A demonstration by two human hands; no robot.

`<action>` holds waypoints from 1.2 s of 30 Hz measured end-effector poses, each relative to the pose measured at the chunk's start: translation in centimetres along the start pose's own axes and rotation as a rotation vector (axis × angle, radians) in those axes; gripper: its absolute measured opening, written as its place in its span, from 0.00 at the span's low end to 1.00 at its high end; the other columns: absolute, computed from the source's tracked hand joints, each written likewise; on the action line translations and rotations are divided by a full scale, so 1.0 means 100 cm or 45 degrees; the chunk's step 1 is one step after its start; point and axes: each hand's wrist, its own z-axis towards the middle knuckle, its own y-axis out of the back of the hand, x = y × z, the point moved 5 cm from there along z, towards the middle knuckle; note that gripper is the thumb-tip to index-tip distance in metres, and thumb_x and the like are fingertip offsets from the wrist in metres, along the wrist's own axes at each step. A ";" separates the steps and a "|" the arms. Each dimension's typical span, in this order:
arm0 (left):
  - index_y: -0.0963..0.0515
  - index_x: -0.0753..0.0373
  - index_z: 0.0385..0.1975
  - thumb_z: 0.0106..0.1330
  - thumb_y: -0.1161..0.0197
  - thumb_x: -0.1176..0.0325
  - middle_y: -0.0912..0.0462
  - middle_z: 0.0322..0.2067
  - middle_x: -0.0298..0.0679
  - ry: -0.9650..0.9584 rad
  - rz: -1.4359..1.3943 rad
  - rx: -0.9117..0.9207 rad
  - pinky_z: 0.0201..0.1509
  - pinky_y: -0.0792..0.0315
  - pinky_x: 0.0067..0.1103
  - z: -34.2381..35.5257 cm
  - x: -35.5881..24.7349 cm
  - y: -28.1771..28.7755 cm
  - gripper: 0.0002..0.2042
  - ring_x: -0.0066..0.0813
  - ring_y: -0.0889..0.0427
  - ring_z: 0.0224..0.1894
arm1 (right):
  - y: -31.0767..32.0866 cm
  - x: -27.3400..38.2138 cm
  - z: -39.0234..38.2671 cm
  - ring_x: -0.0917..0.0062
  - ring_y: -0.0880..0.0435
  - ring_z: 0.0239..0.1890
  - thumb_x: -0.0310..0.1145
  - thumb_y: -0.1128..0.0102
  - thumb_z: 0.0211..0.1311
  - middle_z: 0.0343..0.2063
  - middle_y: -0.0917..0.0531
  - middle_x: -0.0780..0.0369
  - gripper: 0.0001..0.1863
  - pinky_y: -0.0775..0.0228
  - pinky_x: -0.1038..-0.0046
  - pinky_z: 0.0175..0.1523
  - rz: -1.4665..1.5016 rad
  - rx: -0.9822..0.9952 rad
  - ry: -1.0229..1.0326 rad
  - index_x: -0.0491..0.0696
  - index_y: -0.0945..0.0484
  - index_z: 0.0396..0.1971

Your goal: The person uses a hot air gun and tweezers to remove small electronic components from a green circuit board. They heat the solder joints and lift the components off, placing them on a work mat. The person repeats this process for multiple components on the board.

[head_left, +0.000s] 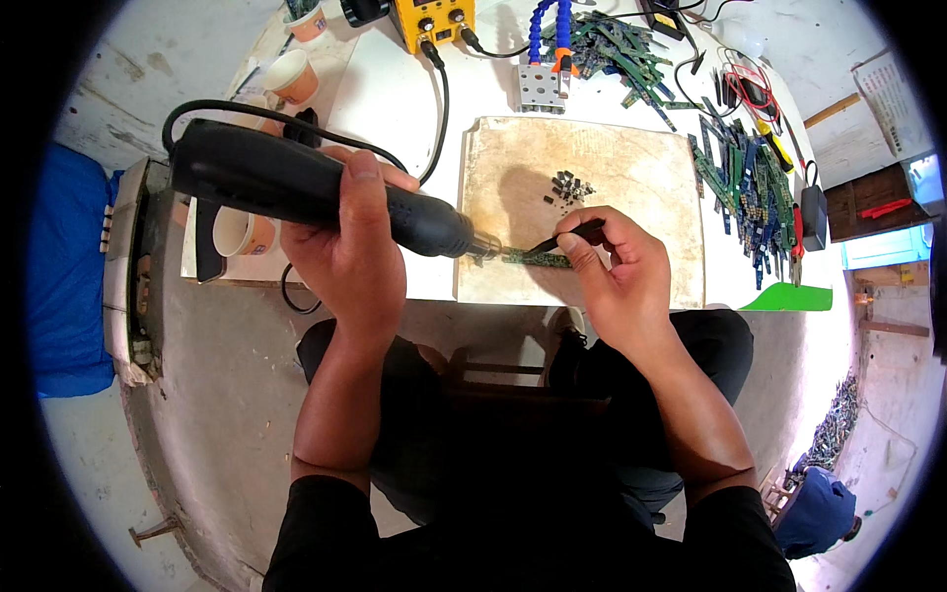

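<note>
My left hand (347,247) is closed around a black hot air gun (266,178), its metal nozzle pointing right at the near edge of a stained tan work board (631,158). In front of the nozzle lies a narrow green circuit board strip (541,259). Black tweezers (570,235) are pinched in my right hand (631,276), and their tips reach down to the strip. Whether the tips grip a part is too small to tell. Just beyond, small black chips (567,185) sit in a loose heap on the work board.
A yellow control station (434,24) stands at the back, with cables running from it. Several paper cups, including one (243,233), line the left. Circuit board strips are heaped at the back (617,49) and right (740,178), near pliers (797,237). A metal block (540,89) is behind the work board.
</note>
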 end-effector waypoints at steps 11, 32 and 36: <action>0.25 0.64 0.32 0.68 0.41 0.71 0.19 0.21 0.37 -0.076 -0.004 0.043 0.30 0.30 0.13 0.001 0.002 0.002 0.04 0.16 0.22 0.23 | -0.001 0.009 -0.001 0.82 0.21 0.35 0.20 0.42 0.63 0.33 0.18 0.62 0.04 0.30 0.80 0.44 -0.159 0.070 0.123 0.40 0.23 0.37; 0.24 0.63 0.31 0.68 0.41 0.71 0.18 0.21 0.36 -0.037 0.000 0.044 0.31 0.31 0.13 -0.001 0.004 0.002 0.04 0.15 0.23 0.23 | -0.005 0.023 -0.001 0.63 0.19 0.35 0.18 0.39 0.55 0.30 0.19 0.58 0.06 0.27 0.70 0.39 -0.334 0.059 0.467 0.43 0.22 0.31; 0.25 0.63 0.31 0.68 0.41 0.71 0.18 0.21 0.36 -0.040 -0.023 0.032 0.31 0.31 0.12 -0.001 0.006 0.002 0.04 0.14 0.24 0.23 | -0.004 0.023 -0.002 0.65 0.18 0.35 0.18 0.38 0.55 0.31 0.18 0.57 0.06 0.27 0.72 0.41 -0.366 0.099 0.514 0.43 0.22 0.32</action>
